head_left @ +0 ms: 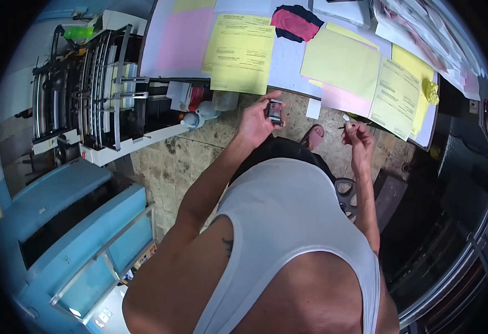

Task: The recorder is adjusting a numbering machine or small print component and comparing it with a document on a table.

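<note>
My left hand is closed around a small dark jar with a label, held upright just short of the table's front edge. My right hand is raised at the same edge, fingers pinched on a small dark, thin item with a pale bit, too small to name. Yellow printed forms and pink sheets lie on the table beyond both hands, beside a red-and-black cloth.
A roller machine stands at left, above a blue machine. Pale containers sit under the table edge. Loose paper is piled at top right. Dark machinery fills the right side, over a tiled floor.
</note>
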A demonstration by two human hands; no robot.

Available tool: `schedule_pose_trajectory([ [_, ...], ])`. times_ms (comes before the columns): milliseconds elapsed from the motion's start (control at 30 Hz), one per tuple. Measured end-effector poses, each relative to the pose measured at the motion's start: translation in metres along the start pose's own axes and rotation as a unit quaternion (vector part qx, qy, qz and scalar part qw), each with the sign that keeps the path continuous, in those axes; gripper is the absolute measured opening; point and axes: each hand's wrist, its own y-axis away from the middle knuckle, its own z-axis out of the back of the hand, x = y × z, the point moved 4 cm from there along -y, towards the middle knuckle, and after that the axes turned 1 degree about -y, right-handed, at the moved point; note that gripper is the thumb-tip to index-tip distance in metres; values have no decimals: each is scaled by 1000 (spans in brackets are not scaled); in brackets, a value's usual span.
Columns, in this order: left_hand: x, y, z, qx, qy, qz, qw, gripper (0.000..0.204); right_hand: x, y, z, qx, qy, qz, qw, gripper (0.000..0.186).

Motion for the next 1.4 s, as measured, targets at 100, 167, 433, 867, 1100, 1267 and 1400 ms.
schedule_pose_trajectory([
  [100, 8, 6, -6, -12, 4, -52, 999, 39, 6, -26, 24, 26, 4, 13, 1000, 19],
  [167, 17, 8, -8, -35, 44, -49, 997, 40, 13, -32, 33, 24, 9, 7, 1000, 19],
  [433, 0, -7, -28, -68, 68, -62, 993, 28, 45, -31, 17, 7, -18, 57, 998, 18],
  [867, -21, -16, -65, 54, 37, 23, 998, 22, 70, 7, -42, -34, -13, 98, 995, 17],
  [1100, -47, -9, -94, 140, 16, 1, 990, 22, 102, 19, -70, -25, -9, 136, 990, 16],
  [1267, -47, -11, -100, 143, -10, -22, 989, 22, 111, 27, -93, -4, -5, 135, 991, 15],
  [1400, -48, -10, -101, 138, -19, -23, 990, 21, 108, 26, -92, 26, -9, 127, 991, 14],
])
